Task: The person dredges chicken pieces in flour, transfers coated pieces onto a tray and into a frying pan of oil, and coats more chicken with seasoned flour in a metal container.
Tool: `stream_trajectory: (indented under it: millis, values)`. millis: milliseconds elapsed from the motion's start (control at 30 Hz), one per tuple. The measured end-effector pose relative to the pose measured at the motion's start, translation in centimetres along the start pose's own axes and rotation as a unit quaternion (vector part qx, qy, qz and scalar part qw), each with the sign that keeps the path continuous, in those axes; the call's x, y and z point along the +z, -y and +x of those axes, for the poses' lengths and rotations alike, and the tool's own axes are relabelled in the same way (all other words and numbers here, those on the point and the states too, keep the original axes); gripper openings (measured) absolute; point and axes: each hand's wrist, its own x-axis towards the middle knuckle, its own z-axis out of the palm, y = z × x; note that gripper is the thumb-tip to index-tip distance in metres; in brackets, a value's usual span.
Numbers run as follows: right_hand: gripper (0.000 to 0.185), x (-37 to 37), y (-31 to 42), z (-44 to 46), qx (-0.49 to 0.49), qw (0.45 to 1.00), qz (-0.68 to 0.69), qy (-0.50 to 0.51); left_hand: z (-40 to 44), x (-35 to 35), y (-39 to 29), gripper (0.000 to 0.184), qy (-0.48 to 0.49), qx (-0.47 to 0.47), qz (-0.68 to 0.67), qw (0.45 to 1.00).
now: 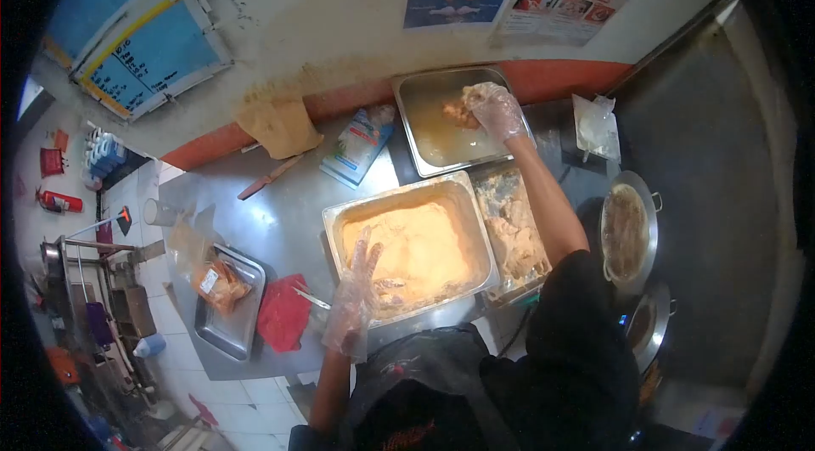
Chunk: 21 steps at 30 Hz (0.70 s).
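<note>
Wetting step, it seems: meat at the liquid pan.
At upper centre, the gloved right hand grips a meat piece over or in the pan of cloudy liquid; the left hand, open (fingers powder-coated), sits at the left side of the central flour tray. The next move probably calls for a secure hold while liquid drains.

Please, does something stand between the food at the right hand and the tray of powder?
From the food piece at the right hand, only metal rims visibly intervene: the near edge of the liquid tray and the far edge of the powder tray.
</note>
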Motion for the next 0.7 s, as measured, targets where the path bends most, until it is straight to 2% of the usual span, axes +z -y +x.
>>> stream_trajectory:
  millis: [33,67,100,167,267,300,467,533,567,633,700]
  values:
    - [0.029,-0.2,-0.2,0.1,0.003,1.000,-0.001,-0.021,-0.2,0.0,0.1,0.114,0.007,-0.005,0.001,1.000]
    - [0.029,-0.2,-1.0,0.6,0.006,1.000,0.000,-0.021,-0.5,0.4,0.4,0.111,-0.013,0.035,-0.009,0.999]
    - [0.028,-0.4,-1.2,0.9,0.008,0.999,0.030,0.020,-0.9,0.4,0.7,0.108,-0.033,0.070,-0.017,0.997]
    - [0.027,-0.4,-1.7,0.1,-0.019,0.999,-0.028,-0.010,-1.2,-0.9,1.3,0.104,-0.015,0.064,-0.017,0.998]
    - [0.026,-1.5,-1.5,0.1,-0.048,0.998,0.030,0.034,-2.3,-0.6,0.7,0.101,-0.006,0.073,0.006,0.997]
    - [0.024,-1.1,-1.6,0.1,-0.008,0.999,-0.033,0.014,-2.2,-0.6,0.6,0.100,-0.007,0.086,0.019,0.996]
    - [0.024,-2.3,-2.7,0.9,-0.006,0.998,0.016,-0.058,-2.3,-1.2,-0.4,0.098,-0.030,0.093,0.012,0.995]
    - [0.021,-4.1,-1.7,0.5,-0.005,0.999,-0.030,0.017,-2.8,-0.7,-0.7,0.097,-0.042,0.077,0.018,0.996]
    - [0.021,-4.6,-1.7,0.0,0.001,0.999,-0.035,0.016,-2.6,-0.7,-0.9,0.097,-0.042,0.072,0.020,0.996]
    - [0.019,-5.6,-0.9,-0.3,-0.006,0.997,0.022,-0.071,-2.2,-0.3,-1.1,0.097,-0.044,0.075,0.020,0.996]
    - [0.018,-7.5,0.4,-1.0,-0.027,0.997,0.025,-0.069,-2.2,0.1,-1.1,0.096,-0.055,0.082,0.032,0.995]
